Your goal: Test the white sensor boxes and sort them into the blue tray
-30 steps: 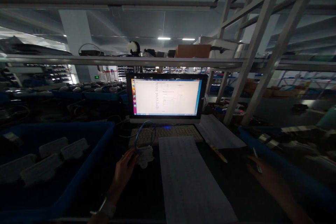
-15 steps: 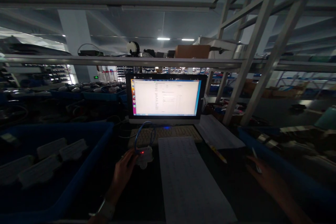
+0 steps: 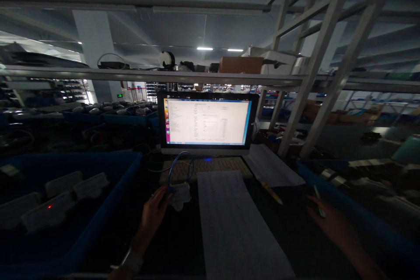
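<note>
My left hand [image 3: 153,210], with a watch at its wrist, pinches the left edge of a small pale circuit board [image 3: 181,196]. A blue cable [image 3: 169,174] loops up from the board over the keyboard [image 3: 206,166]. On the right, my right hand [image 3: 333,223] lies low over the dark table, its fingers bent around a slim white pen [image 3: 317,194]. Shadow hides what is under that palm. Between my hands lies a long printed sheet [image 3: 229,218]. Behind the keyboard stands a lit monitor [image 3: 208,122] showing a form with text.
A blue bin [image 3: 127,183] at the left holds several pale labelled boards, one with a red light. Another blue bin [image 3: 341,201] with parts stands at the right. A yellow pen [image 3: 272,193] lies by a second sheet [image 3: 274,166]. A metal shelf [image 3: 197,78] crosses above the monitor.
More text and a column of entries have appeared on the monitor. The red light on the held board has gone dark; one now shows on a board in the left bin. Both hands stay put.
</note>
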Demonstrator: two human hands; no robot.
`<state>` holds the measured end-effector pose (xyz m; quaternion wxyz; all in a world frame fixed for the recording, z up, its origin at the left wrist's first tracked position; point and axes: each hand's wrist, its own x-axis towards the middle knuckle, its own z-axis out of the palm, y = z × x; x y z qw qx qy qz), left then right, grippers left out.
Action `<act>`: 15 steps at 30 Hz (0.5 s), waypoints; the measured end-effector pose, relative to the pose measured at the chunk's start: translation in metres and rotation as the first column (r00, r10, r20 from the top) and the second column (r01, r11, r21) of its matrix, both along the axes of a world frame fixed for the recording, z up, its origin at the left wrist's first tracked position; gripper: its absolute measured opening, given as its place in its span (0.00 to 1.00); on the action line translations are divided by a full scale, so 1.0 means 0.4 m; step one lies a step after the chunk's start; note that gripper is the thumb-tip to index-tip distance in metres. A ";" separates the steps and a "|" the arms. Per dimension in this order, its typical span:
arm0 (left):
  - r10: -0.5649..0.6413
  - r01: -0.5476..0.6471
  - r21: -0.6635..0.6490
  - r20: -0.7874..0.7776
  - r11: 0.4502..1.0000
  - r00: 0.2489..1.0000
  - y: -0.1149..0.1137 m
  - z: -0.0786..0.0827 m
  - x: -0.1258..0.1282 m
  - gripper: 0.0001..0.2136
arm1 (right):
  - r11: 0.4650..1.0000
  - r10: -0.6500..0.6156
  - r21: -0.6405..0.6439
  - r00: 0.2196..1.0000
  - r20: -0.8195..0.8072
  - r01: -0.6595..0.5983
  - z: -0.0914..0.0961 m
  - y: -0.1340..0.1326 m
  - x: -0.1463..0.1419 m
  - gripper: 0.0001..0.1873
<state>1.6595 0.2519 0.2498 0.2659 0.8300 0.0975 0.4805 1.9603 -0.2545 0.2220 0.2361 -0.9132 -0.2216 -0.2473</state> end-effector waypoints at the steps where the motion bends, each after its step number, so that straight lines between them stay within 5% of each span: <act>1: -0.001 0.001 0.002 0.006 1.000 1.000 -0.001 0.000 0.001 0.16 | 1.000 0.000 0.000 1.000 0.004 0.000 -0.001 -0.001 0.001 0.25; 8: 0.055 -0.055 0.000 0.017 0.998 0.998 -0.009 -0.002 0.007 0.18 | 1.000 0.007 -0.013 1.000 0.026 -0.006 0.000 0.002 0.001 0.24; 15: 0.181 -0.181 -0.011 0.117 0.983 0.977 -0.010 0.026 -0.020 0.14 | 0.997 -0.016 -0.065 0.969 0.245 0.033 0.035 0.018 -0.031 0.28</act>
